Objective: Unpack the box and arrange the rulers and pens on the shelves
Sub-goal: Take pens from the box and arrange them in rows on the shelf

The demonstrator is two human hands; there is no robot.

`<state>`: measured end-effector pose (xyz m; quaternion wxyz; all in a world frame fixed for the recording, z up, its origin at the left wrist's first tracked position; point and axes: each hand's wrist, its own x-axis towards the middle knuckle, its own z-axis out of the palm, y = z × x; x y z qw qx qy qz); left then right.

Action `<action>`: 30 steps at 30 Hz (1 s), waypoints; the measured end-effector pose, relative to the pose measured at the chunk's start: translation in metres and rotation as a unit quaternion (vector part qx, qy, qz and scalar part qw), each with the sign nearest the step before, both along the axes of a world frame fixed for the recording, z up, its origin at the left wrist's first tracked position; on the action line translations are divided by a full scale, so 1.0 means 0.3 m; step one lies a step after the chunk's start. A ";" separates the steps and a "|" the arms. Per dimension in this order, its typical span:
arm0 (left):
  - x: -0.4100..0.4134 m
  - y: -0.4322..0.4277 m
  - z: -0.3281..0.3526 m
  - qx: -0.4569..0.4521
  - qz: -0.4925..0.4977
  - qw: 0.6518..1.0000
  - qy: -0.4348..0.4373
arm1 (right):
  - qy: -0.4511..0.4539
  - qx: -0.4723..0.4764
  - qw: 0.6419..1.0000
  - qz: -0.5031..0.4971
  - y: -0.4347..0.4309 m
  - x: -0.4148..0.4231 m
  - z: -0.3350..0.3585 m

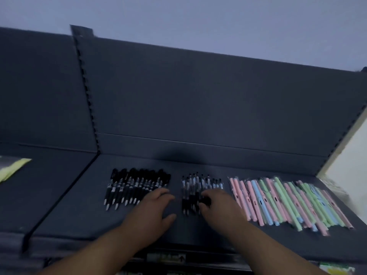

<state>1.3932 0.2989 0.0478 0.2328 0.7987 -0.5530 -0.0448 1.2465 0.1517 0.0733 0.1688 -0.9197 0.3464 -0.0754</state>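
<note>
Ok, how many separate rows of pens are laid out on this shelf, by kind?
Rows of black pens: 1
Rows of clear-barrelled pens: 1
Rows of pastel pens: 1
Total: 3 rows

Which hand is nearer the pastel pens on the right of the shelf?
Right. The right hand lies on the clear pens, next to the pastel pens; the left hand is farther off, by the black pens.

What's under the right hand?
The near ends of the clear-barrelled pens, where fingers of the right hand curl over their black grips. Whatever lies beneath the palm, pens or bare shelf, is covered.
</note>
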 end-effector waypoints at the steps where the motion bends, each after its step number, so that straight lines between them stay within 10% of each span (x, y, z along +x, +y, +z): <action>1: -0.010 0.044 0.004 0.002 0.030 1.000 0.001 | 0.001 0.000 1.000 0.022 0.017 -0.003 0.003; 12: -0.310 0.577 -0.035 0.066 0.297 0.953 0.012 | -0.012 0.065 0.963 0.261 0.327 -0.068 -0.055; 30: -0.514 1.827 -0.158 0.098 0.633 0.764 0.080 | 0.094 0.047 0.860 0.500 1.434 0.243 -0.197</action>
